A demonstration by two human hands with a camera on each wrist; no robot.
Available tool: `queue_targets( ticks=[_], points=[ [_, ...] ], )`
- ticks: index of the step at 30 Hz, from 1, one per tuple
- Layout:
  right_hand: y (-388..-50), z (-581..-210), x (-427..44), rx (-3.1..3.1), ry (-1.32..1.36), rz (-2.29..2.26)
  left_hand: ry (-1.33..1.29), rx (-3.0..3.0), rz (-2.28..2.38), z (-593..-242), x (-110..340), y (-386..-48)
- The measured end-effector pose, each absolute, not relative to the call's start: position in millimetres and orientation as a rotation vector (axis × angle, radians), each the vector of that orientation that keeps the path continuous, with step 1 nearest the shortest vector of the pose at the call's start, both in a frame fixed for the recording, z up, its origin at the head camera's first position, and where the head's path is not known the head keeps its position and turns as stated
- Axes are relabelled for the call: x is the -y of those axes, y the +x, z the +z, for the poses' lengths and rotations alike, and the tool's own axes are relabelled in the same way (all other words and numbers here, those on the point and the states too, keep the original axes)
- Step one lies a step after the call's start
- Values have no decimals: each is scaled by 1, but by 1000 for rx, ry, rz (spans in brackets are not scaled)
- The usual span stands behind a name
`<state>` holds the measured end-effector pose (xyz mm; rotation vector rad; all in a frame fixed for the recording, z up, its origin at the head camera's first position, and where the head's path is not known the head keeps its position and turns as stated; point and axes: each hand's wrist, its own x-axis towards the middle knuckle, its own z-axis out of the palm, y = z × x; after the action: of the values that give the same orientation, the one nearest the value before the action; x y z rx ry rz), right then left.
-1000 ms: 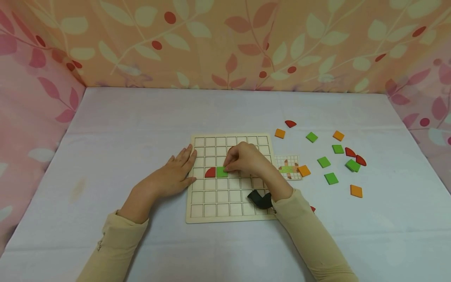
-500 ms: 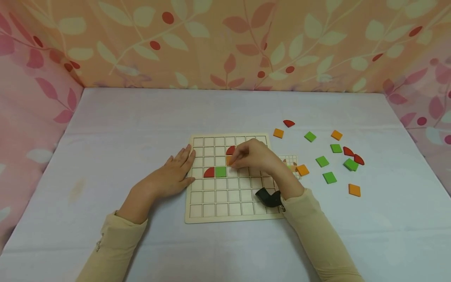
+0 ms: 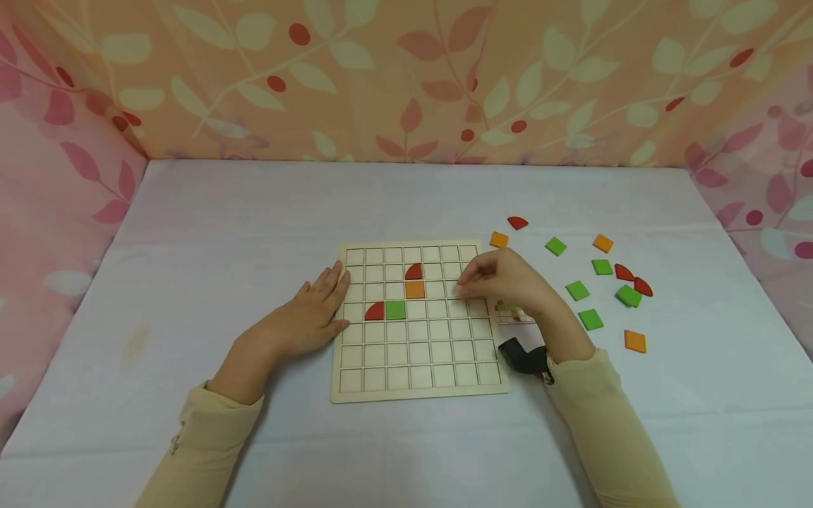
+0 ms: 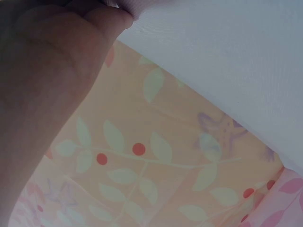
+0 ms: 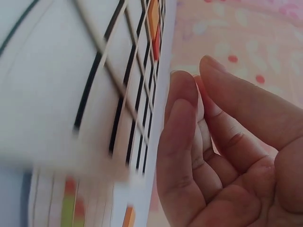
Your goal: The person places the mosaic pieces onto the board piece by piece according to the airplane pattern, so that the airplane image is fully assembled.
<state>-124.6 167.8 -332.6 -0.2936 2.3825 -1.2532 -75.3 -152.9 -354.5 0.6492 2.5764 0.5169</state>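
Note:
My left hand (image 3: pixel 307 321) lies flat with its fingers spread, fingertips on the left edge of the wooden grid board (image 3: pixel 400 358). The right hand (image 3: pixel 502 280) hovers over the board's right side; in the right wrist view its fingers (image 5: pixel 177 137) curl loosely, with a gap to the thumb and nothing held. Set in the grid are a red quarter-circle tile (image 3: pixel 414 272) above an orange square tile (image 3: pixel 415 289). Lower and to the left, another red quarter-circle tile (image 3: pixel 375 312) adjoins a green square tile (image 3: pixel 396 310).
Several loose tiles lie right of the board, among them a green square (image 3: pixel 591 319), an orange square (image 3: pixel 635 341) and a red quarter-circle (image 3: pixel 517 222). A printed pattern card (image 3: pixel 516 317) is partly hidden under the right hand. A black device (image 3: pixel 524 357) hangs at the right wrist.
My right hand has left the middle of the board and moved right, uncovering the orange tile and the upper red tile. The left hand stays at the board's edge.

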Motion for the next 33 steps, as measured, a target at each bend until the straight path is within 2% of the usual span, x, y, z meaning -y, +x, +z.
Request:
queue_targets(
  ticks=[20,33],
  points=[
    [-101,-330,-270,-2501,-19,-1173,650,-2585,504,-356,154,-76],
    [-84,-335,-329,-2588,63,-1099,652,-2578,529,-353,152,-75]
  ],
)
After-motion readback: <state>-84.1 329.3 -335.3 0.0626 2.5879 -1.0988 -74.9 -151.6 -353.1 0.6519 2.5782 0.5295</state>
